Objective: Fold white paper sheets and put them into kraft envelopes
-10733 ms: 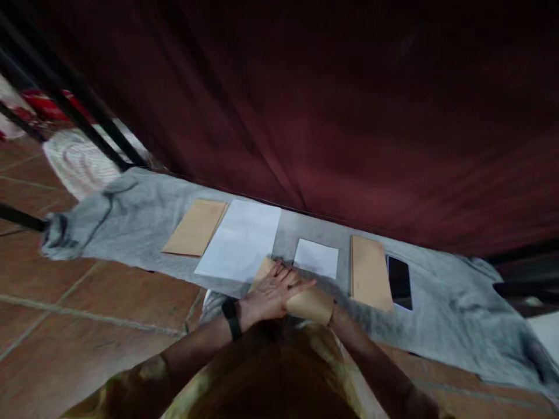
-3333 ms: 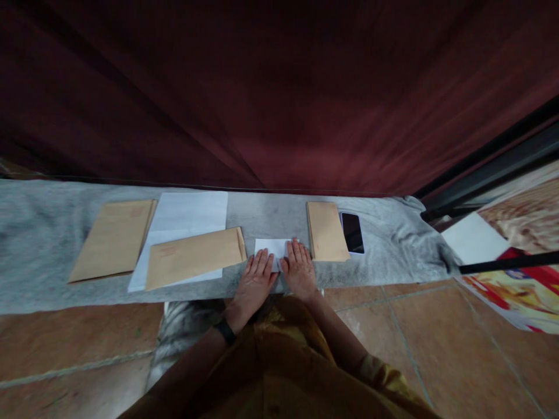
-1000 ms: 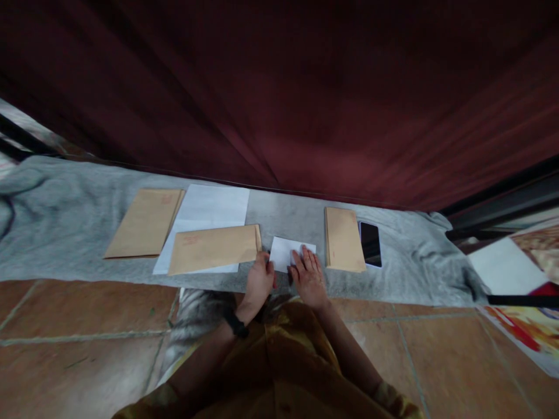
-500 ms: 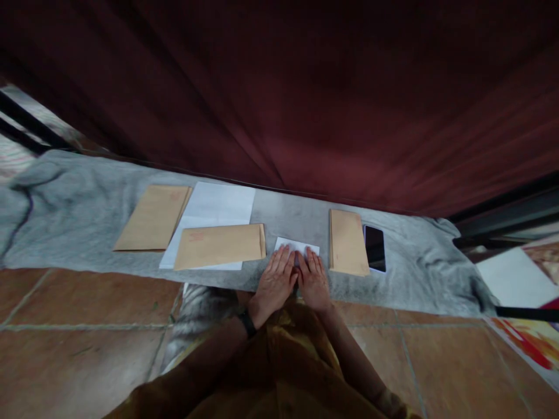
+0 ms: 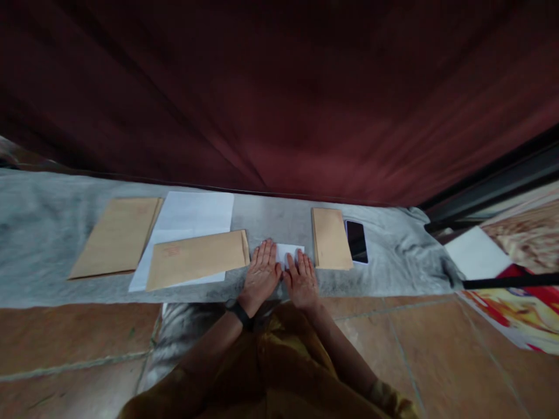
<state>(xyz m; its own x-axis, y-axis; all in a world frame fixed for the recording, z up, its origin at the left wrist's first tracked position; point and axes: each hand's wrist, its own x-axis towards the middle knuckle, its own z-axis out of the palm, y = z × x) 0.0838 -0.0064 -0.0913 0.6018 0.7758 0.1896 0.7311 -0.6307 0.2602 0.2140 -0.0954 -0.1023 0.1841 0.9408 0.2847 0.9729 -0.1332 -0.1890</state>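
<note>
A small folded white paper (image 5: 288,251) lies on the grey cloth in front of me, partly covered by my hands. My left hand (image 5: 261,273) rests flat over its left end, fingers stretched out and pointing away from me. On its near right part, my right hand (image 5: 302,282) presses with the fingers extended. Close to the left hand is a brown envelope (image 5: 198,256), which overlaps larger white sheets (image 5: 196,208). Right of the right hand lies a stack of smaller brown envelopes (image 5: 332,238).
Farther left is another pile of brown envelopes (image 5: 117,235). A phone (image 5: 357,241) sits beside the right-hand stack. The grey cloth (image 5: 393,250) covers a narrow surface, with a dark red curtain (image 5: 279,116) behind it. Printed material (image 5: 524,308) shows at far right.
My left hand has slid left along the folded paper, so the hands are farther apart and more of the paper shows. The view has also turned slightly.
</note>
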